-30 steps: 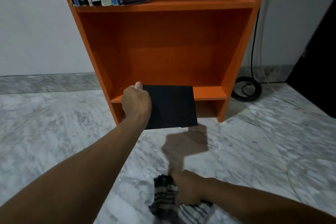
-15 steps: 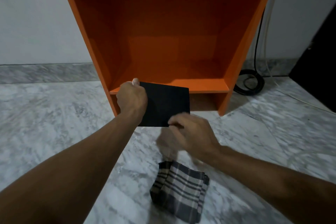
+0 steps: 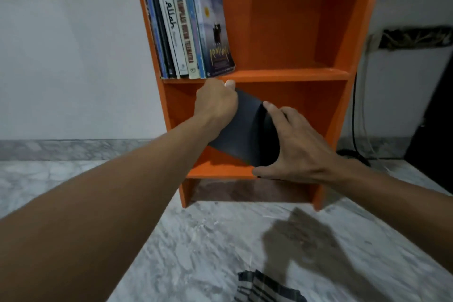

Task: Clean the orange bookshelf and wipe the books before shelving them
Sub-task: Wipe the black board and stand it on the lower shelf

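The book (image 3: 245, 135): raised from the bottom shelf's front edge to just under the upper board (image 3: 294, 75), tilted and bowed between both hands. Right hand (image 3: 299, 144): taken off the cloth (image 3: 267, 289) and set on the book's right edge, thumb below, fingers above. The cloth: released and left on the floor; left hand (image 3: 215, 103) lifted with the book.

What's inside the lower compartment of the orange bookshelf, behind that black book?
Only the bare orange back and board of the bookshelf show around the black book, gripped by the left hand and right hand. The part behind book and hands is covered.
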Demonstrator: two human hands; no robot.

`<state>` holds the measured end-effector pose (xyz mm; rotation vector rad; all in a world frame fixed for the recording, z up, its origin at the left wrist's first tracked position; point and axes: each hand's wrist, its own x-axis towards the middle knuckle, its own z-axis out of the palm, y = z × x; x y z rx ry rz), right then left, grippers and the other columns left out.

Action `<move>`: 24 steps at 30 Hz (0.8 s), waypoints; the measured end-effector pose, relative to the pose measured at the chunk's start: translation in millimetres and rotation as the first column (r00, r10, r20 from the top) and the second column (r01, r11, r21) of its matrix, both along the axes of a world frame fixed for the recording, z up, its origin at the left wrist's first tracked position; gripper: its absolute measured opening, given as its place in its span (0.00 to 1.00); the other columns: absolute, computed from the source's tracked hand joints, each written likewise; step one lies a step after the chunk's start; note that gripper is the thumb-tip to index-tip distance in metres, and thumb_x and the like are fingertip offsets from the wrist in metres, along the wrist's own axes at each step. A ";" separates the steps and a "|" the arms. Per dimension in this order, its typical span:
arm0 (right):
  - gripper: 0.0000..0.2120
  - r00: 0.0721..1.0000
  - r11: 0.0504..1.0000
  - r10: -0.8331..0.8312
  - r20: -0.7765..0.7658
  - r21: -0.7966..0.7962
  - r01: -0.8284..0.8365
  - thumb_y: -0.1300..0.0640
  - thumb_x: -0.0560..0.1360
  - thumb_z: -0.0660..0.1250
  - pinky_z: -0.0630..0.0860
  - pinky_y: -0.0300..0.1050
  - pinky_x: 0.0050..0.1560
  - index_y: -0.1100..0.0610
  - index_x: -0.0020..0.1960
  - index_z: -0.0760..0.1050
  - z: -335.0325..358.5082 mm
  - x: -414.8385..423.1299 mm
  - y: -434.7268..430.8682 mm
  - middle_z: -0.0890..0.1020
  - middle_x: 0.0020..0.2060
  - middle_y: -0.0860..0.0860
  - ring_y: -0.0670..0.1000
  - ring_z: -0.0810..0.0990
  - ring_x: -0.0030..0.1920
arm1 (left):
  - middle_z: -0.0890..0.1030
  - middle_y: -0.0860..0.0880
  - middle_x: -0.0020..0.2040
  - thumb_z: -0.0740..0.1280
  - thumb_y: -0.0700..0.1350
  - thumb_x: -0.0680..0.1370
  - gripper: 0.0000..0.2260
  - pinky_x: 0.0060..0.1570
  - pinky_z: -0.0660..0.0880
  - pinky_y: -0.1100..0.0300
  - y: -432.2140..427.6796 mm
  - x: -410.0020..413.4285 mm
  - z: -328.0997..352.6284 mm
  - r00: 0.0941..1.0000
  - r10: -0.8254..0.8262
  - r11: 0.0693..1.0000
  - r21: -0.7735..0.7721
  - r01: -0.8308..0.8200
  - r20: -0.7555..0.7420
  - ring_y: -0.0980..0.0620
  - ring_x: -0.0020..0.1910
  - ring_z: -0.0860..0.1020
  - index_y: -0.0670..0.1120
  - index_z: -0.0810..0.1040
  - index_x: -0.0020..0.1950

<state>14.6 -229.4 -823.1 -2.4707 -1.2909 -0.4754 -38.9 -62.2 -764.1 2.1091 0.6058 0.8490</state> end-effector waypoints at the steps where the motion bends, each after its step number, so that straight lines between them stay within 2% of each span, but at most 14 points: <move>1: 0.62 1.000 0.998 -0.004 0.018 0.063 0.003 0.29 0.55 0.71 0.71 0.58 0.63 0.50 0.78 0.44 13.9 1.0 4.1 0.64 0.65 0.53 0.55 0.66 0.65 | 0.78 0.44 0.44 0.55 0.52 0.84 0.18 0.40 0.68 0.55 2.8 -1.1 17.9 1.000 -0.019 0.999 0.048 0.019 0.011 0.46 0.43 0.77 0.41 0.76 0.48; 4: 0.62 0.999 0.971 -0.038 -0.021 0.234 0.042 0.29 0.55 0.72 0.74 0.55 0.61 0.52 0.78 0.47 54.9 10.3 15.9 0.66 0.66 0.55 0.56 0.68 0.65 | 0.78 0.44 0.40 0.54 0.51 0.85 0.20 0.38 0.74 0.53 10.7 -9.6 62.4 0.998 -0.065 0.972 0.227 0.066 -0.011 0.46 0.38 0.78 0.36 0.76 0.50; 6: 0.63 0.998 0.959 -0.066 -0.001 0.276 0.064 0.29 0.55 0.73 0.73 0.51 0.61 0.53 0.78 0.48 80.3 19.2 22.4 0.66 0.68 0.56 0.56 0.68 0.66 | 0.82 0.42 0.38 0.54 0.51 0.85 0.20 0.37 0.82 0.51 19.1 -16.6 81.6 0.994 -0.109 0.958 0.263 0.113 -0.027 0.45 0.34 0.83 0.37 0.76 0.51; 8: 0.62 0.997 0.946 -0.072 0.016 0.317 0.063 0.27 0.54 0.71 0.73 0.51 0.61 0.53 0.78 0.49 100.9 24.0 33.3 0.66 0.69 0.56 0.55 0.68 0.65 | 0.83 0.41 0.36 0.54 0.52 0.85 0.19 0.39 0.83 0.50 31.9 -21.4 95.8 0.992 -0.124 0.958 0.263 0.118 0.008 0.47 0.32 0.84 0.39 0.76 0.51; 11: 0.62 0.999 0.933 -0.047 -0.021 0.357 0.052 0.26 0.53 0.71 0.76 0.52 0.59 0.51 0.77 0.51 117.6 29.7 59.7 0.69 0.67 0.54 0.54 0.70 0.63 | 0.83 0.41 0.38 0.54 0.52 0.85 0.19 0.40 0.83 0.48 52.5 -23.7 111.4 0.987 -0.105 0.977 0.198 0.079 0.122 0.47 0.34 0.84 0.40 0.77 0.49; 14: 0.60 0.997 0.896 -0.010 -0.073 0.442 0.042 0.25 0.52 0.73 0.78 0.52 0.57 0.49 0.75 0.53 122.6 42.3 80.0 0.71 0.64 0.51 0.52 0.73 0.62 | 0.82 0.42 0.37 0.54 0.48 0.85 0.17 0.35 0.82 0.55 66.1 -21.3 116.9 0.953 -0.077 0.996 0.075 0.057 0.294 0.50 0.32 0.82 0.41 0.77 0.45; 16: 0.55 0.995 0.858 0.037 -0.097 0.513 0.018 0.30 0.56 0.76 0.77 0.43 0.54 0.50 0.74 0.56 126.1 49.2 81.6 0.72 0.62 0.47 0.49 0.73 0.61 | 0.81 0.42 0.36 0.57 0.45 0.85 0.14 0.32 0.80 0.59 78.7 -17.9 114.8 0.917 -0.020 0.999 -0.027 0.033 0.398 0.52 0.30 0.81 0.42 0.76 0.44; 18: 0.51 0.989 0.825 0.085 -0.121 0.565 -0.002 0.38 0.61 0.79 0.71 0.31 0.49 0.53 0.74 0.58 131.0 58.4 77.2 0.71 0.58 0.43 0.45 0.73 0.57 | 0.82 0.44 0.40 0.60 0.45 0.83 0.10 0.38 0.82 0.57 94.2 -9.2 111.2 0.894 0.072 0.997 -0.053 -0.054 0.443 0.52 0.35 0.83 0.43 0.78 0.47; 19: 0.50 0.983 0.810 0.119 -0.142 0.586 -0.014 0.40 0.62 0.79 0.70 0.31 0.48 0.53 0.74 0.58 133.4 65.0 75.1 0.71 0.58 0.42 0.45 0.73 0.56 | 0.83 0.46 0.42 0.62 0.46 0.82 0.08 0.42 0.83 0.54 101.9 -3.1 108.6 0.886 0.130 0.991 -0.036 -0.127 0.445 0.51 0.39 0.84 0.44 0.78 0.49; 21: 0.50 0.961 0.795 0.193 -0.199 0.605 -0.034 0.38 0.61 0.79 0.74 0.38 0.55 0.51 0.74 0.57 134.7 79.7 76.5 0.71 0.59 0.42 0.46 0.75 0.58 | 0.82 0.49 0.48 0.66 0.48 0.80 0.07 0.45 0.82 0.54 112.1 8.4 101.8 0.871 0.250 0.960 0.012 -0.281 0.423 0.51 0.46 0.83 0.46 0.76 0.53; 23: 0.51 0.937 0.800 0.235 -0.258 0.599 -0.036 0.36 0.60 0.78 0.77 0.49 0.60 0.49 0.74 0.57 131.6 93.5 78.8 0.73 0.62 0.44 0.49 0.76 0.60 | 0.80 0.49 0.52 0.71 0.52 0.77 0.16 0.46 0.81 0.56 114.9 22.1 100.2 0.871 0.304 0.942 0.017 -0.336 0.387 0.51 0.50 0.80 0.46 0.72 0.59; 24: 0.51 0.923 0.802 0.256 -0.286 0.596 -0.037 0.35 0.59 0.78 0.77 0.52 0.60 0.48 0.74 0.57 129.3 101.2 79.5 0.73 0.63 0.45 0.50 0.76 0.61 | 0.78 0.48 0.55 0.72 0.56 0.74 0.23 0.49 0.80 0.54 113.6 29.0 101.7 0.874 0.319 0.938 0.008 -0.346 0.366 0.50 0.53 0.79 0.46 0.69 0.61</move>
